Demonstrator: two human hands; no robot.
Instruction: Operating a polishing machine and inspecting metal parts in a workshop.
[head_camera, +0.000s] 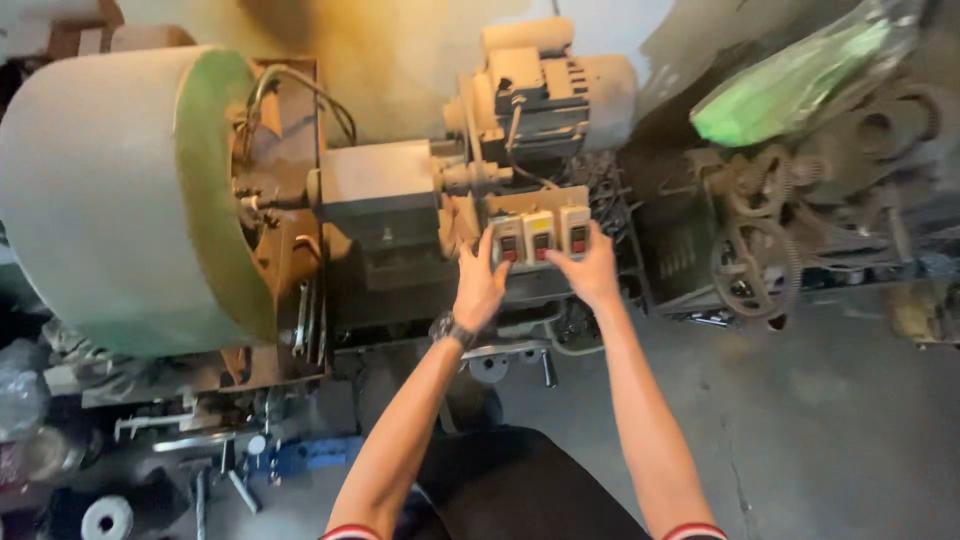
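both hands are up at the switch boxes (541, 237): my left hand (478, 290) is spread open, fingertips on the leftmost box, and my right hand (590, 272) is loosely open against the rightmost one. whether any button is pressed in yet, i cannot tell. beyond them sit the motor (540, 95) and, at left, the big pale drum (120, 200).
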